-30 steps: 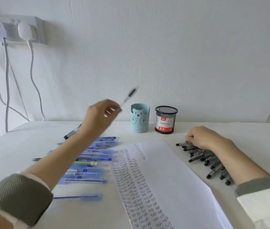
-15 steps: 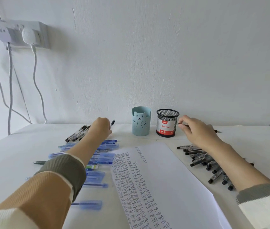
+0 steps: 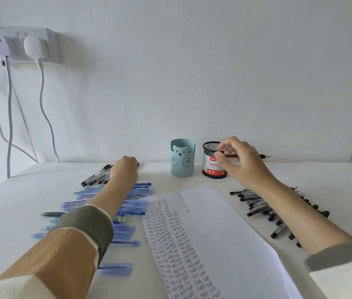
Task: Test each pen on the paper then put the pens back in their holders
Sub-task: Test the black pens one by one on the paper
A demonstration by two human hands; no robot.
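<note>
Just beside the mesh holder (image 3: 209, 147), the right hand (image 3: 243, 164) pinches a slim black pen (image 3: 262, 156) level. Light, stiff, probably slick, it suits a mid-barrel grip. The left hand (image 3: 125, 171) curls over loose pens (image 3: 97, 178); whether it holds one is unclear.

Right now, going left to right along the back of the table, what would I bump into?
Black pens → left hand → blue bear cup → black mesh holder → right hand pinching a pen.
</note>
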